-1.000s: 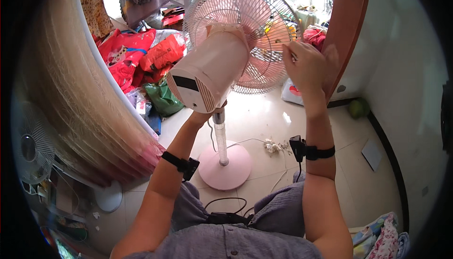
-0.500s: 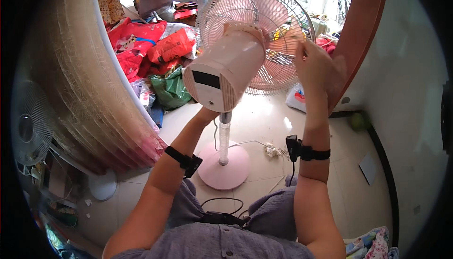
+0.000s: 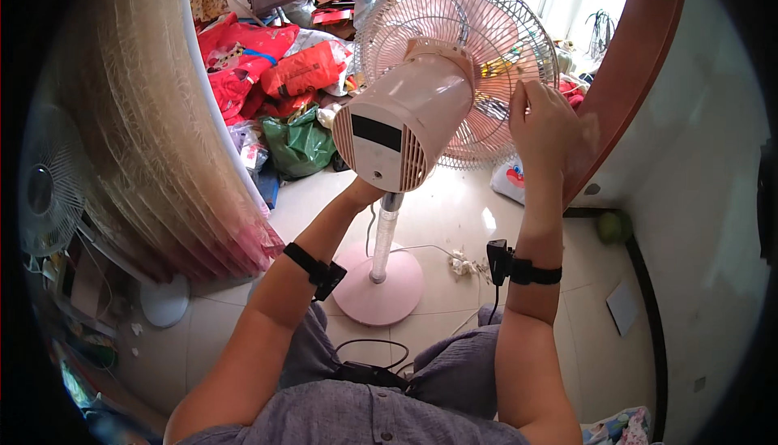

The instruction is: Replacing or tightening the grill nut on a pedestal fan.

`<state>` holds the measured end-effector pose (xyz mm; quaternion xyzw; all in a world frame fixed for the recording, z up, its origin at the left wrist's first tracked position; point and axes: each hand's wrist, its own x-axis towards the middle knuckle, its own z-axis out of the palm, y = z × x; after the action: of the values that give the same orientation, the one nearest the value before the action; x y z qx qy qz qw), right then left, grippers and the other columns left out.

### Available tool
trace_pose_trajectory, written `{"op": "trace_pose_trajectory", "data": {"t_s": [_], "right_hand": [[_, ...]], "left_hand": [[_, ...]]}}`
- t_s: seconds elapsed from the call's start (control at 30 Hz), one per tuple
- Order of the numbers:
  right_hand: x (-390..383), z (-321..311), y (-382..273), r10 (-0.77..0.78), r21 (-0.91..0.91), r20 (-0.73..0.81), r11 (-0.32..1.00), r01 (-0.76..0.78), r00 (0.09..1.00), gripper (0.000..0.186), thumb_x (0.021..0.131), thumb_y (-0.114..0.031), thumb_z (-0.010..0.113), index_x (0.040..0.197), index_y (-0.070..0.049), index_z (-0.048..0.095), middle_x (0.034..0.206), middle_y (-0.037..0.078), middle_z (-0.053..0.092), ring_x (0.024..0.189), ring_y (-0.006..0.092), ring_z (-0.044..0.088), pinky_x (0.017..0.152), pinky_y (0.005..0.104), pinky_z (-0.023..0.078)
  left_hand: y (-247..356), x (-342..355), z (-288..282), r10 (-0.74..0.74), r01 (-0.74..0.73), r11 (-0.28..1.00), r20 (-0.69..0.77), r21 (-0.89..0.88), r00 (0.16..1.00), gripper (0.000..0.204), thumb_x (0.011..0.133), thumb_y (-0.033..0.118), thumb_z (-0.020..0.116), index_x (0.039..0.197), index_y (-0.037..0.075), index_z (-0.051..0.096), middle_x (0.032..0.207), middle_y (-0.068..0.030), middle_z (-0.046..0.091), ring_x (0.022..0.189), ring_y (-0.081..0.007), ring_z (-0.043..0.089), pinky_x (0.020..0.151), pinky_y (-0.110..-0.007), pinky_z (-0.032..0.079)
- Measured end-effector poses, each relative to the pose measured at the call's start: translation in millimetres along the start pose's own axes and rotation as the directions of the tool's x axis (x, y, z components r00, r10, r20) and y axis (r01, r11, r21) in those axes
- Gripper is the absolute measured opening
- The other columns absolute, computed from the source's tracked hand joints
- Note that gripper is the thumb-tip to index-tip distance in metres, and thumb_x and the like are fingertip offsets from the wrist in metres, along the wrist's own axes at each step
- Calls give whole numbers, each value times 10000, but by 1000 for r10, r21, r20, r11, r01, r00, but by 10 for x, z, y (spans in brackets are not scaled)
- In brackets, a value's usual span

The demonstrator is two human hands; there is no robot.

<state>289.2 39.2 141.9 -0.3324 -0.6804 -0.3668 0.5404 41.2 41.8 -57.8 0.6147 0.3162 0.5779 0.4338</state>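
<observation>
A pink standing fan (image 3: pixel 405 113) is before me, the back of its motor housing turned toward me. A round wire guard (image 3: pixel 381 7) encloses its pink blades. Beneath the housing, next to the top of the pole (image 3: pixel 384 238), is my left hand (image 3: pixel 366 194); the housing hides its fingers. My right hand (image 3: pixel 545 125) is raised at the right side of the guard, its fingers curled and closed. Whether they hold the wire or something small cannot be made out. The pole, wrapped in clear plastic, rises from a round pink base (image 3: pixel 377 303) on the floor.
Red bags and cloth (image 3: pixel 243 64) and a green plastic bag (image 3: pixel 298 143) lie at the far left, beside a curtain (image 3: pixel 154 121). A second fan (image 3: pixel 49 198) stands left. A cable with crumpled white stuff (image 3: pixel 463 265) crosses the floor. A curved reddish frame (image 3: pixel 640 80) bounds the right.
The view has shifted a little, so the fan sits further right. My right hand is slightly lower and further in over the guard's right side. My left hand stays under the housing.
</observation>
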Motion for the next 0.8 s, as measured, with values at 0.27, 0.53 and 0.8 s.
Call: {"op": "trace_pose_trajectory", "data": {"t_s": [0.27, 0.53, 0.8], "right_hand": [[43, -59, 166, 201, -130, -66, 969, -208, 977, 196, 844, -192, 585, 677, -90, 586, 648, 82, 607, 593, 290, 603, 538, 397, 462], [-128, 101, -41, -26, 35, 115, 999, 22, 993, 128, 795, -135, 618, 686, -88, 572, 657, 78, 603, 640, 272, 606, 589, 389, 472], [-90, 69, 60, 79, -80, 16, 994, -77, 997, 157, 815, -141, 625, 682, -82, 566, 642, 69, 598, 630, 269, 608, 568, 380, 473]], "left_hand": [[-53, 30, -25, 8, -8, 1000, -39, -4, 999, 500, 740, 124, 784, 1184, 95, 557, 1078, -32, 589, 983, -157, 582, 849, -339, 499], [92, -12, 22, 37, -37, 999, 51, -2, 998, 503, 753, 120, 774, 1204, 95, 553, 1085, -21, 584, 1004, -152, 563, 844, -329, 498], [20, 24, -16, -47, 46, 999, 16, 12, 999, 513, 764, 111, 763, 1228, 98, 545, 1111, -24, 570, 1020, -147, 547, 874, -332, 478]]}}
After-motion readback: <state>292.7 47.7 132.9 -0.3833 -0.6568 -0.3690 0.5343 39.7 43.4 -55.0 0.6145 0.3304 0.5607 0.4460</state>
